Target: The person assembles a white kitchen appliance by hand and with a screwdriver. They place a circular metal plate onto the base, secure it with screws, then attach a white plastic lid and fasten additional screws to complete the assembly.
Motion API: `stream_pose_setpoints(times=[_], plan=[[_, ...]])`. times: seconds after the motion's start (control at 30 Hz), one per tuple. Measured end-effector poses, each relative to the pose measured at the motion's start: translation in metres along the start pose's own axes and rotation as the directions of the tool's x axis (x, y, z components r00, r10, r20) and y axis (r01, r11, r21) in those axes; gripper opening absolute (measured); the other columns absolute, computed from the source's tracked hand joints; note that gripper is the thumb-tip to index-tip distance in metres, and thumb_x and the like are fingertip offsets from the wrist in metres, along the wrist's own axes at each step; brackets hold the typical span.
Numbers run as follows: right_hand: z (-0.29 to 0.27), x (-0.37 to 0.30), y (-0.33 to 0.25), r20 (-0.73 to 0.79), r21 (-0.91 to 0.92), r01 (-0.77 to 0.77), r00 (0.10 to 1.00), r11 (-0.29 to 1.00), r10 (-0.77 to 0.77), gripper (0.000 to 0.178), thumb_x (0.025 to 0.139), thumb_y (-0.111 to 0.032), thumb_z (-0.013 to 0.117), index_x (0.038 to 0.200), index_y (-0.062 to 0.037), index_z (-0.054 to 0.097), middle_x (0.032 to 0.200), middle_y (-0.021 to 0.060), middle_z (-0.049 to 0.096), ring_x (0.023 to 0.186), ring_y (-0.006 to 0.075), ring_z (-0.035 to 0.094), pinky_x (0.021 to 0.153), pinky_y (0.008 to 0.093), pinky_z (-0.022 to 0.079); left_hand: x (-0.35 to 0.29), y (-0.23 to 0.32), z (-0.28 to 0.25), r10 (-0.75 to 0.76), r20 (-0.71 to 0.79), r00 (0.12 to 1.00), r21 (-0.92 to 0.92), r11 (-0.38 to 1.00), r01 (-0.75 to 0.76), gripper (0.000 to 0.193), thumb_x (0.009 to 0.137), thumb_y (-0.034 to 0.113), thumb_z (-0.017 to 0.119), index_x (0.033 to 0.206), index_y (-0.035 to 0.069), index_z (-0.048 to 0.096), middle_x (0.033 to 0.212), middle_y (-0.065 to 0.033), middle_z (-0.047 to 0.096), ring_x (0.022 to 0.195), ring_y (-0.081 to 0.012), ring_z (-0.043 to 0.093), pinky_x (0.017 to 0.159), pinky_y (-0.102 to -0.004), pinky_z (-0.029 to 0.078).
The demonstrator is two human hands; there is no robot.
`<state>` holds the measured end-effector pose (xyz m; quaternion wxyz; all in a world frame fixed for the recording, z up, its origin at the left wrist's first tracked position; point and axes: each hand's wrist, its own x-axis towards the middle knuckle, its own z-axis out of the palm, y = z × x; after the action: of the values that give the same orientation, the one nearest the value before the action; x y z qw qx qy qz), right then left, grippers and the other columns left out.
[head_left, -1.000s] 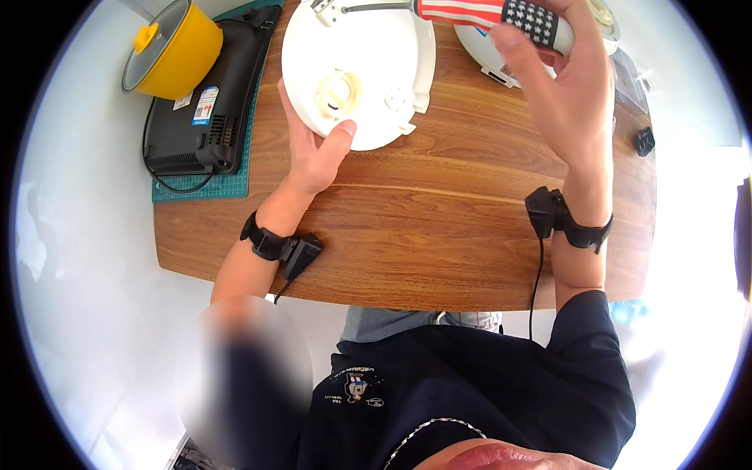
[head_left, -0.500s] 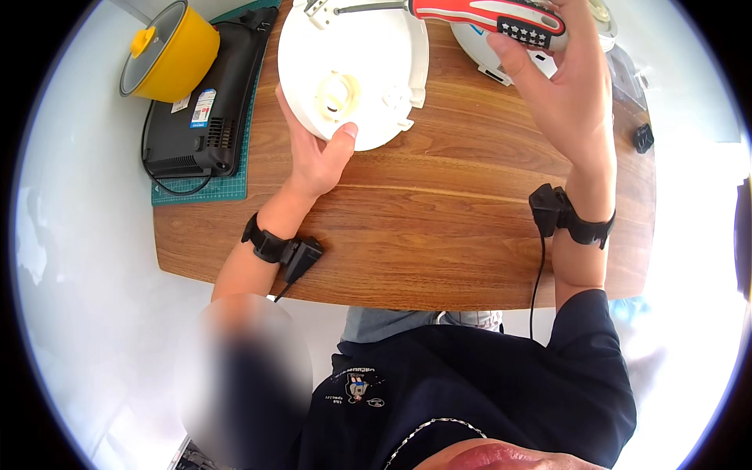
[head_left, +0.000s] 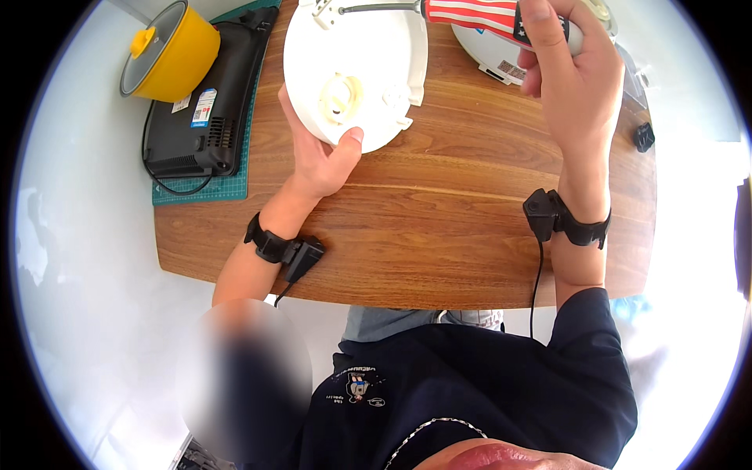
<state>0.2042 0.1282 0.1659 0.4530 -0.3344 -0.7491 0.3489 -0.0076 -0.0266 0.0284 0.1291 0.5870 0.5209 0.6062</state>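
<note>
1. Two things sat at the far left of the wooden table (head_left: 407, 251): a yellow pot (head_left: 176, 55) with a grey lid and yellow knob, standing on a black flat appliance (head_left: 205, 102). That appliance lay on a green cutting mat (head_left: 200, 190), and a black cord looped off its near edge.

2. Just right of the mat, the left hand (head_left: 317, 153) came up from the table's near edge with a black wrist strap (head_left: 270, 244) and a small black box on the forearm. It gripped the lower left rim of a white round lid (head_left: 356, 66), thumb pressed on the face near the bottom edge and fingers wrapped behind the rim.

3. The lid was held tilted above the table's far middle, its inner side facing the camera, with a pale hub near its centre and small tabs along its right rim.

4. At the lid's top edge, the metal shaft of a screwdriver (head_left: 470, 12) reached in from the right; whether its tip touched the lid could not be told.

5. The right hand (head_left: 572, 86) was closed around the screwdriver's red-and-white striped handle, thumb over the top. A black strap with a cable circled that wrist.

6. Behind this hand lay a white round appliance body (head_left: 493, 55), mostly hidden.

7. Near the table's right edge sat a small black object (head_left: 644, 137), well apart from the hands.
</note>
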Motion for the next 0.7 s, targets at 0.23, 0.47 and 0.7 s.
stream_pose_setpoints(times=[0.23, 0.47, 0.7], plan=[[-0.004, 0.017, -0.041, 0.088, 0.107, -0.306, 0.951, 0.946, 0.298, 0.031, 0.101, -0.026, 0.07, 0.112, 0.0008, 0.06, 0.075, 0.0003, 0.061, 0.059, 0.0067, 0.057, 0.056, 0.0201, 0.049, -0.001, -0.001, 0.0, 0.008, -0.009, 1.0, -0.035, 0.999, -0.009, 0.081, 0.082, 0.005, 0.058, 0.149, 0.005, 0.012, 0.14, -0.0168, 0.035, 0.131, -0.0224, 0.041, 0.11, -0.0415, 0.041], [-0.004, 0.002, 0.011, 0.138, 0.125, 0.049, 0.988, 0.991, -0.066, 0.026, 0.102, -0.022, 0.069, 0.111, 0.0009, 0.06, 0.075, 0.0012, 0.064, 0.059, 0.0052, 0.058, 0.054, 0.0194, 0.048, 0.0, -0.002, -0.001, 0.001, -0.034, 0.999, -0.037, 0.999, -0.002, 0.083, 0.082, 0.004, 0.058, 0.15, 0.005, 0.011, 0.142, -0.0173, 0.034, 0.135, -0.0242, 0.04, 0.112, -0.0423, 0.04], [-0.005, 0.007, 0.006, 0.137, 0.024, -0.051, 0.989, 0.998, 0.047, 0.027, 0.102, -0.026, 0.068, 0.104, -0.0003, 0.063, 0.07, 0.0005, 0.063, 0.056, 0.004, 0.057, 0.05, 0.019, 0.043, -0.002, -0.014, -0.004, -0.188, -0.093, 0.978, -0.235, 0.959, 0.162, 0.083, 0.085, 0.009, 0.055, 0.158, 0.003, 0.015, 0.151, -0.0181, 0.037, 0.141, -0.0256, 0.041, 0.116, -0.0424, 0.039]])
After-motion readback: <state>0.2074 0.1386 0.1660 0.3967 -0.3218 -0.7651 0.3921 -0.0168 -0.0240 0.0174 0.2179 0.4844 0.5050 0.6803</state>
